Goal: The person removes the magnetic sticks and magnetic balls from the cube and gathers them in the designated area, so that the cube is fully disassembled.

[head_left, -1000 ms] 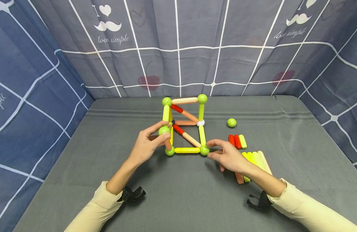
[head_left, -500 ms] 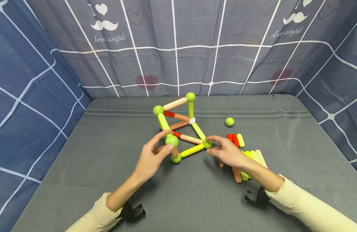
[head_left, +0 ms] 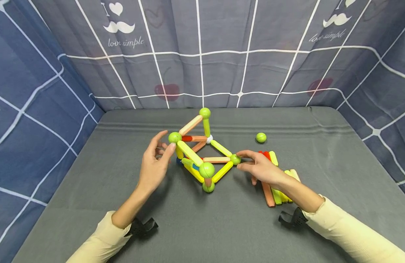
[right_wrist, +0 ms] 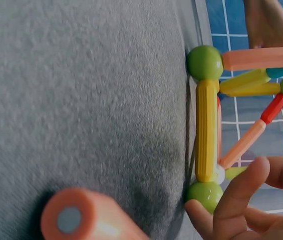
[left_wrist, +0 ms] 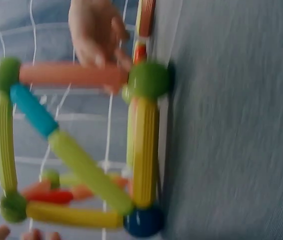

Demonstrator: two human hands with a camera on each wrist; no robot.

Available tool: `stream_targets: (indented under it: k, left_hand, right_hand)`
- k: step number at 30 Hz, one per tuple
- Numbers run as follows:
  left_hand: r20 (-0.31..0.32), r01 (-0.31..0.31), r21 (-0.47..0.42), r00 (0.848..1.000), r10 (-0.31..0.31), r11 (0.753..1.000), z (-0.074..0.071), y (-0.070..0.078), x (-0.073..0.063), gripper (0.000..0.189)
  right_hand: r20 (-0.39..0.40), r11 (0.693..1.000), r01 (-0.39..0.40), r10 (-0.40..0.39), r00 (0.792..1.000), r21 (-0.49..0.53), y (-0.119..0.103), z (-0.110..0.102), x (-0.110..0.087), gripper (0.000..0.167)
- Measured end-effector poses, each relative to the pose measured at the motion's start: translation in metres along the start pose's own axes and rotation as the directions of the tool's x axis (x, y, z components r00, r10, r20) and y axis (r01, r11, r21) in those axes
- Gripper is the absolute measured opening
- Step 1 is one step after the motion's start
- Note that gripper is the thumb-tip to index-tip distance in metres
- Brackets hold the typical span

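Standing corner-forward on the surface, one stick-and-ball frame, right grip pinching a lower ball, left grip parted beside an upper ball, is turned from its earlier squared pose, likely easing access to another side.

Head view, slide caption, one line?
Left hand and right hand flank a rod-and-ball frame on a gray surface, loose rods and one green ball at right.

Stick frame btwn L hand, R hand
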State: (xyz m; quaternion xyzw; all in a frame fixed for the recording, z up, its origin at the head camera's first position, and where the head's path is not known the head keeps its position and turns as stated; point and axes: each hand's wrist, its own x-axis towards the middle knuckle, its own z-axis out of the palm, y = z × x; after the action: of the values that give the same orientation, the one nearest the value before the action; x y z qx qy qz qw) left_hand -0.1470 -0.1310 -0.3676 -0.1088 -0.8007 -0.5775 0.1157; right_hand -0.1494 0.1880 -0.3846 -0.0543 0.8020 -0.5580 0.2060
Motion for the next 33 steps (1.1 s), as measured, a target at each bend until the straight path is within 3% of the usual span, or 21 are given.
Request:
stream_targets:
  k: [3,6,11,13,21,29,33]
  left_hand:
    - [0.052,0.009,0.030,0.999,-0.010,1.000,-0.006,-0.006,0.010,0.047]
    - [0.137,0.024,-0.072,0.990,-0.014,0.997,-0.006,-0.009,0.013,0.045]
    - [0.148,0.039,-0.184,0.989,-0.012,0.982,-0.005,-0.012,0.012,0.038]
    - [0.163,0.040,-0.177,0.987,-0.010,0.983,-0.007,-0.011,0.011,0.037]
    - [0.319,0.037,-0.151,0.948,0.013,0.988,-0.014,-0.005,0.005,0.041]
    - [0.324,-0.039,-0.194,0.941,0.102,0.980,-0.010,-0.001,-0.005,0.046]
    - [0.342,-0.040,-0.245,0.931,0.125,0.969,-0.009,-0.001,-0.007,0.047]
  right_hand:
    - [-0.007,1.000,-0.009,0.009,1.000,0.026,0.000,0.002,-0.001,0.054]
    - [-0.010,0.998,-0.025,0.025,1.000,0.058,-0.001,0.004,0.000,0.058]
    - [0.006,0.996,-0.038,0.037,0.999,0.086,-0.003,0.001,0.004,0.064]
    - [0.007,0.994,-0.049,0.048,0.999,0.094,-0.005,-0.001,0.008,0.064]
    - [0.026,0.981,-0.087,0.084,0.996,0.175,-0.010,-0.014,0.036,0.061]
    - [0.073,0.975,-0.112,0.099,0.992,0.191,-0.013,-0.021,0.061,0.061]
    - [0.080,0.978,-0.112,0.099,0.992,0.176,-0.014,-0.019,0.065,0.061]
